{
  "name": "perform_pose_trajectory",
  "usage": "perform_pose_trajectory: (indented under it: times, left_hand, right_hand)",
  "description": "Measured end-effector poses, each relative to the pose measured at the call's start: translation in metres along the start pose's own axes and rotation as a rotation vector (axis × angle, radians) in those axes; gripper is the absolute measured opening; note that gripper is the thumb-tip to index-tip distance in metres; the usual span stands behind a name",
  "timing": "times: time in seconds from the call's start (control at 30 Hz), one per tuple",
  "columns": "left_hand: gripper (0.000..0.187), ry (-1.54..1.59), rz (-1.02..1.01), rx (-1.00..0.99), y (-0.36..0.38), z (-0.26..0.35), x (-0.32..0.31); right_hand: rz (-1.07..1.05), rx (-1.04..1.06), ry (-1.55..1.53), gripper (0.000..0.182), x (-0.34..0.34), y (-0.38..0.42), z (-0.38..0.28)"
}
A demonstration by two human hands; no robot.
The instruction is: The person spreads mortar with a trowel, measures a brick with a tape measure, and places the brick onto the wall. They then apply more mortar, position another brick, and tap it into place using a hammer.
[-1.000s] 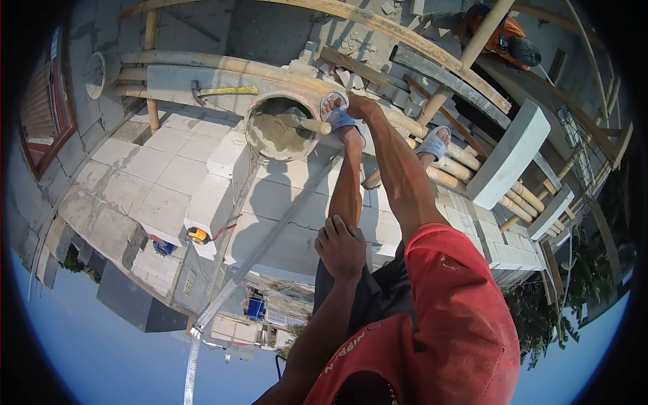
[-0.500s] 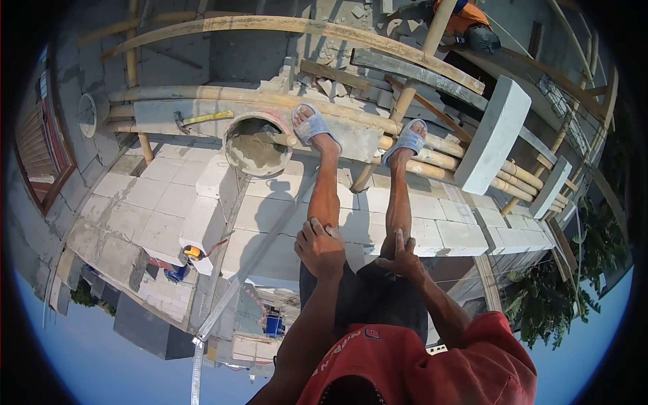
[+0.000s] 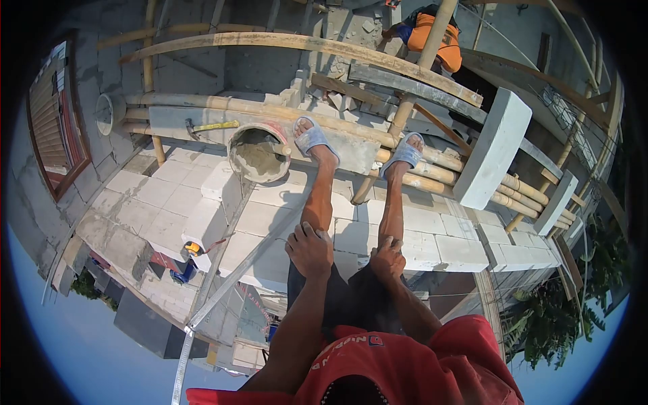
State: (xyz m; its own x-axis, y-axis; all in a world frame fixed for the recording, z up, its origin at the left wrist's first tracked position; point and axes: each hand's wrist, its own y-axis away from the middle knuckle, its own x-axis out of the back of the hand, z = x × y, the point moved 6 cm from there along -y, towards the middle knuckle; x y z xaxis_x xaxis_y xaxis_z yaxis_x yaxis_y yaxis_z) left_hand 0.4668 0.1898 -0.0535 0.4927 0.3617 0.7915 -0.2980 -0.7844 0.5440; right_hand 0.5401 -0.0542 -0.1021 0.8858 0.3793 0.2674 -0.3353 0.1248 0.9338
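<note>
My left hand [image 3: 309,251] rests on my left leg [image 3: 318,199] just below the knee, its fingers curled round the shin. On the other side, my right hand [image 3: 388,260] is closed over my right knee, with the fingers bent and the knuckles up. Neither hand carries a tool. Both feet, in pale blue sandals [image 3: 316,140], stand on the bamboo and plank scaffold. By my left foot sits a bucket [image 3: 260,154] with grey mortar inside. A hammer [image 3: 212,126] with a yellow handle lies left of the bucket on the plank [image 3: 172,127].
A white block [image 3: 493,148] stands tilted against bamboo poles [image 3: 432,172] at right. Below me runs a white block wall [image 3: 422,243]. A tape measure [image 3: 194,248] and a long metal bar [image 3: 229,280] lie at left. Another person in orange [image 3: 435,37] bends at the top.
My right hand's fingers, stretched out before, are now curled over the knee. My left hand stays on the leg. The view has shifted slightly, and the other person has moved left.
</note>
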Motion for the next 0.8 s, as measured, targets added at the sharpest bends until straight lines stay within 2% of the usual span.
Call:
perform_pose_trajectory:
  times: [0.47, 0.8]
  left_hand:
    - [0.037, -0.059, -0.055, -0.024, 0.008, 0.001, -0.014]
    - [0.044, 0.096, -0.131, 0.068, 0.008, 0.005, -0.009]
  right_hand:
    - [-0.026, 0.03, 0.056, 0.072, 0.012, -0.001, -0.001]
    - [-0.064, 0.077, 0.105, 0.073, 0.012, -0.005, -0.002]
